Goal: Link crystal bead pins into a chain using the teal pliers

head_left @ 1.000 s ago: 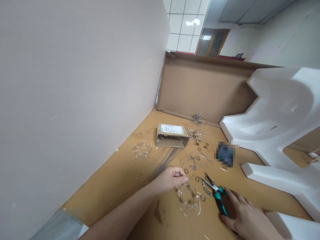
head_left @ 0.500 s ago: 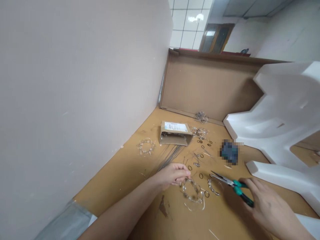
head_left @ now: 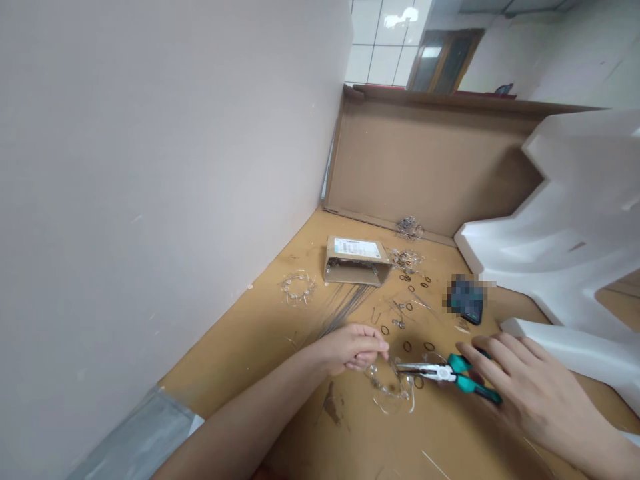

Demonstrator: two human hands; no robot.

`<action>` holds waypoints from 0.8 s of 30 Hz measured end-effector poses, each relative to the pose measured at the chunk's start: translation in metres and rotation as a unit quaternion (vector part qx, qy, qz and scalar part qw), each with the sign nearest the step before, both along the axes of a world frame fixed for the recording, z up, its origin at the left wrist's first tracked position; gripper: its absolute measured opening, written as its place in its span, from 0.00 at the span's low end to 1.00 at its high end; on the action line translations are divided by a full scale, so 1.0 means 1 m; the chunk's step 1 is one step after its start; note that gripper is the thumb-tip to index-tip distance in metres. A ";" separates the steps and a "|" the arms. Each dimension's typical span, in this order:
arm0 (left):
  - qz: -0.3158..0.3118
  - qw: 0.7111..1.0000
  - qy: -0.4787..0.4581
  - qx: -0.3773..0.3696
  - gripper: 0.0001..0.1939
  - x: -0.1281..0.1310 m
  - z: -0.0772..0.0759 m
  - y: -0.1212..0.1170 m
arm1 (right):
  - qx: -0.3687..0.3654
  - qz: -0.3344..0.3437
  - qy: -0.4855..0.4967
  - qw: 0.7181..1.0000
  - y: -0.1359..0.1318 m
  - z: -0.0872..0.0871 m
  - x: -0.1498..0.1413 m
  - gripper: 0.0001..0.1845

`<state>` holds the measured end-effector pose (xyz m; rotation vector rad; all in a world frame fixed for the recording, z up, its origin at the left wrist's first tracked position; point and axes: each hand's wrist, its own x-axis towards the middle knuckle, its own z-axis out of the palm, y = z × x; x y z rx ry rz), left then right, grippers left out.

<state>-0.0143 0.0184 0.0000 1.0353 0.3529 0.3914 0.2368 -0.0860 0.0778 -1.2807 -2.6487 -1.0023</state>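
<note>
My left hand (head_left: 357, 348) is closed, thumb against forefinger, pinching the upper edge of a ring of clear beads on wire (head_left: 387, 392). Thin wire ends stick out from the ring's lower side. In my right hand (head_left: 525, 380) are needle-nose pliers (head_left: 450, 373) with green and black handles, fingers wrapped over the grips. The jaws point left and reach the ring's upper right part, close to my left fingertips. Whether they grip the wire cannot be made out. A small dark ring (head_left: 419, 383) lies just below the jaws.
A small cardboard box (head_left: 357, 250) lies open towards me, with straight wires (head_left: 345, 307) spread before it. Another beaded ring (head_left: 299, 288) lies to its left. Bead and wire piles (head_left: 407, 259), several dark rings, a phone (head_left: 467, 300) and white foam (head_left: 530, 333) are on the right.
The pliers have moved left, from beside the beaded ring to its upper edge by my left fingers. My left hand keeps its pinch. The view has shifted slightly.
</note>
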 end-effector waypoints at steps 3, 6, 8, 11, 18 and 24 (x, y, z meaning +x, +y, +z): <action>-0.007 1.000 -0.002 -0.011 0.08 0.000 0.001 0.000 | -0.003 0.009 -0.004 1.000 0.002 0.000 0.001 0.14; -0.010 1.000 -0.004 -0.018 0.08 0.000 0.003 0.000 | -0.009 0.018 -0.015 1.000 0.001 0.001 0.002 0.14; -0.012 1.000 -0.005 -0.022 0.08 0.000 0.003 0.000 | -0.006 0.023 -0.020 1.000 0.001 0.001 0.004 0.14; -0.015 1.000 -0.006 -0.023 0.08 0.001 0.002 0.001 | 0.002 0.026 -0.023 0.999 0.001 0.000 0.006 0.14; -0.018 1.000 0.004 -0.024 0.09 0.000 0.002 0.001 | 0.000 0.030 -0.005 1.000 0.002 -0.003 0.003 0.16; -0.024 0.999 0.004 -0.026 0.09 0.000 0.003 0.000 | -0.014 0.016 -0.005 1.000 0.002 -0.003 0.000 0.17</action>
